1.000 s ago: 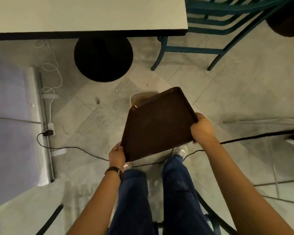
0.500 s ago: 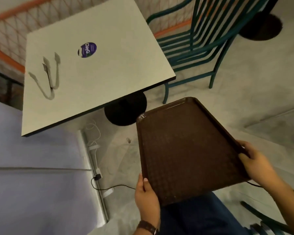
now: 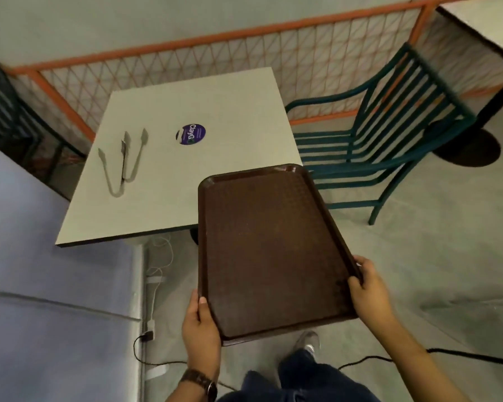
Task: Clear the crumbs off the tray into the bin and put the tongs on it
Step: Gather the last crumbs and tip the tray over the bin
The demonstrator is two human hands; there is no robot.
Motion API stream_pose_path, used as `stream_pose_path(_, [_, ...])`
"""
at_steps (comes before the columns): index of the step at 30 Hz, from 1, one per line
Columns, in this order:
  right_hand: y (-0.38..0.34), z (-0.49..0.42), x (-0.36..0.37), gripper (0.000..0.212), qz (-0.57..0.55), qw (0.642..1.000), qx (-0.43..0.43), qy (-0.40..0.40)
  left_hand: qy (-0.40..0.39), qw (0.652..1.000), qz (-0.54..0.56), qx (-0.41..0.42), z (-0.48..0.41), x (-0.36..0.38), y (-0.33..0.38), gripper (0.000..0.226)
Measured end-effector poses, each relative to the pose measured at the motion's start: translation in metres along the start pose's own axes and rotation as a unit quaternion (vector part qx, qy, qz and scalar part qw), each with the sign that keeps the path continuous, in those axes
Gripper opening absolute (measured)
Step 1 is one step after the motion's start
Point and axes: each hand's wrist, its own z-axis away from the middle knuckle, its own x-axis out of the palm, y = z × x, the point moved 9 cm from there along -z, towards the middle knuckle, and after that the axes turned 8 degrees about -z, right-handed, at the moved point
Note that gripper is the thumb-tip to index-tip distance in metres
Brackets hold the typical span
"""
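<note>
I have the brown tray [image 3: 270,250] gripped in both hands, my left hand [image 3: 201,329] clamped on its near left corner and my right hand [image 3: 368,291] closed on the right edge, its far end reaching over the near edge of the white table [image 3: 227,100]. The tongs [image 3: 124,161] lie on the table's left part, well apart from the tray, with a round purple sticker [image 3: 190,134] between them and the green chair [image 3: 381,140].

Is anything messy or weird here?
Nothing is spilled or broken. The brown tray looks clean, held in the air by the left hand and right hand. Two tongs lie crossed on the table, not neatly.
</note>
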Motion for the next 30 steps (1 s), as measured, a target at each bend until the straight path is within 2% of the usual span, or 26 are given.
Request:
stream_pose_path(2, [-0.004, -0.034, 0.019, 0.03, 0.02, 1.0, -0.002, -0.022, 0.021, 1.0, 0.0, -0.007, -0.026, 0.012, 0.008, 0.037])
stream_pose_path(6, [-0.009, -0.082, 0.056, 0.014, 0.066, 0.994, 0.031, -0.081, 0.01, 0.999, 0.006, -0.035, -0.07, 0.028, 0.011, 0.038])
stream_pose_path(16, [-0.034, -0.157, 0.146, 0.018, 0.123, 0.98, 0.095, -0.121, 0.013, 0.996, -0.007, -0.083, -0.191, 0.035, 0.027, 0.033])
stream_pose_path(21, [-0.057, -0.188, 0.194, 0.018, 0.115, 0.98, 0.139, -0.081, -0.028, 0.997, -0.022, -0.068, -0.274, 0.032, 0.047, 0.035])
stream_pose_path(26, [-0.074, -0.191, 0.259, 0.016, 0.096, 0.969, 0.218, -0.07, -0.039, 0.986, -0.065, -0.147, -0.347, 0.02, 0.04, 0.054])
stream_pose_path(30, [-0.095, -0.183, 0.327, 0.03, 0.006, 0.954, 0.285, -0.089, -0.136, 0.975, -0.084, -0.156, -0.384, 0.039, 0.035, 0.063])
